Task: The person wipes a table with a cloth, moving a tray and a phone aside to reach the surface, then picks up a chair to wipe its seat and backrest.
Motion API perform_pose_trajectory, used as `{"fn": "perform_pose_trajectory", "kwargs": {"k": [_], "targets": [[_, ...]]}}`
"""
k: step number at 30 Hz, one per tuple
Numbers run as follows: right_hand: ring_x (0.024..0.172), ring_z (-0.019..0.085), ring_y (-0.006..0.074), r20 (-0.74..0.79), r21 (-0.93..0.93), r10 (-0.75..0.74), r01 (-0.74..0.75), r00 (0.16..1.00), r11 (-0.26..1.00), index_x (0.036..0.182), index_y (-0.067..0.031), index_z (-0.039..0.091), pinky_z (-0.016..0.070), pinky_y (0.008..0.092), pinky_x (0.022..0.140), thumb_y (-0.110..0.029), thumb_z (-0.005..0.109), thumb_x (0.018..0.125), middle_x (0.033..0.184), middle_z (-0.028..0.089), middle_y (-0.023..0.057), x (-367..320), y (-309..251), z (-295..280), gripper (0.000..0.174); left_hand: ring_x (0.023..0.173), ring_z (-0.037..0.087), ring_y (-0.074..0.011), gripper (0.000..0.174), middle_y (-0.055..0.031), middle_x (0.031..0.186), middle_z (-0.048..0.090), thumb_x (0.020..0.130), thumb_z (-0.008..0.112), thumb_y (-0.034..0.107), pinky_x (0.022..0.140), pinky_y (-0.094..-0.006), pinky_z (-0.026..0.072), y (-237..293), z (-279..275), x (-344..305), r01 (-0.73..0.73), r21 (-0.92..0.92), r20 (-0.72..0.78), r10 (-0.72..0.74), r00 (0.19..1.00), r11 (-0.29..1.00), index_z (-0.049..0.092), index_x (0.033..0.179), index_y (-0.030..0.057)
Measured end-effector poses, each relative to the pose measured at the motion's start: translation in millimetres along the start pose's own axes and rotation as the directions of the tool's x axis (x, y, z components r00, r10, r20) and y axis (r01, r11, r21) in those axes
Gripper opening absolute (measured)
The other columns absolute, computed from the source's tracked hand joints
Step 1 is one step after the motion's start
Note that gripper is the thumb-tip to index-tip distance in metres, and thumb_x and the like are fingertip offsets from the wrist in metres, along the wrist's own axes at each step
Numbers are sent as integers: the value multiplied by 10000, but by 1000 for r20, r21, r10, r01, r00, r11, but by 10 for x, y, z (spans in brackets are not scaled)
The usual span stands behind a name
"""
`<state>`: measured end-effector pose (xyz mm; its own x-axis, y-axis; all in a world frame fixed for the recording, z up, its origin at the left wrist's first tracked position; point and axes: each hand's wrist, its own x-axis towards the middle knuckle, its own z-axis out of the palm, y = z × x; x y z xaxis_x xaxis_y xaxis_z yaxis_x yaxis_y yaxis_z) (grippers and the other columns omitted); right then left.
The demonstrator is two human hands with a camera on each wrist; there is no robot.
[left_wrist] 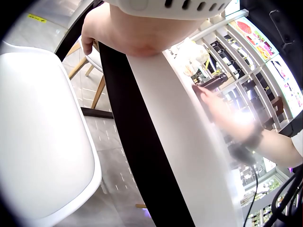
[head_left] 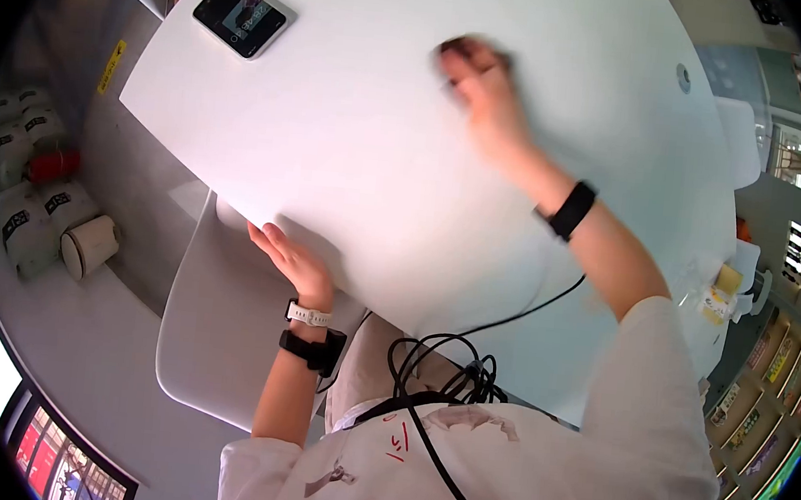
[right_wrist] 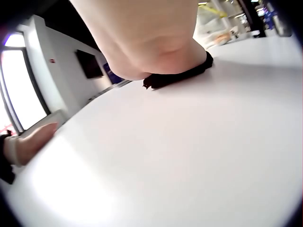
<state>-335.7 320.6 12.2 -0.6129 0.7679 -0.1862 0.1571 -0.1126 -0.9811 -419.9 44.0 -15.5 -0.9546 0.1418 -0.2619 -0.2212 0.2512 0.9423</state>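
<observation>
My right hand (head_left: 492, 94) is over the far middle of the white table (head_left: 353, 141), blurred by motion. Its fingers hold a dark cloth (right_wrist: 182, 78), which lies flat against the tabletop under the palm in the right wrist view. Most of the cloth is hidden by the hand; only a dark edge shows past the fingertips in the head view. At the table's near left edge is my left hand (head_left: 295, 262), fingers extended along the rim and holding nothing. The left wrist view shows the heel of that hand against the edge.
A phone (head_left: 241, 18) with a lit screen lies at the table's far left. A white chair (head_left: 222, 330) stands by the near left edge. Black cable (head_left: 447, 368) loops at the person's lap. A plastic bag with yellow items (head_left: 720, 295) sits at the right.
</observation>
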Motion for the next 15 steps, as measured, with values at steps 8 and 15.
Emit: {"fn": "perform_pose_trajectory", "kwargs": {"k": [8, 15], "targets": [[691, 592, 275, -28, -915, -696, 263, 717, 307, 902, -40, 626, 461, 413, 602, -184, 538, 868, 768, 627, 107, 1267, 446, -1055, 172, 1301, 276, -249, 604, -154, 1428, 257, 999, 286, 422, 1073, -346, 226, 17, -14, 27, 20, -23, -3, -20, 1000, 1000, 174, 1419, 3], [1309, 349, 278, 642, -488, -397, 749, 655, 448, 1160, -99, 592, 285, 471, 1076, -92, 478, 836, 1373, 425, 107, -709, 73, 1609, 344, 1308, 279, -251, 581, -165, 1429, 261, 1003, 280, 396, 1076, -351, 227, -47, -17, 71, 27, -112, 37, -23, 999, 993, 159, 1415, 4]]}}
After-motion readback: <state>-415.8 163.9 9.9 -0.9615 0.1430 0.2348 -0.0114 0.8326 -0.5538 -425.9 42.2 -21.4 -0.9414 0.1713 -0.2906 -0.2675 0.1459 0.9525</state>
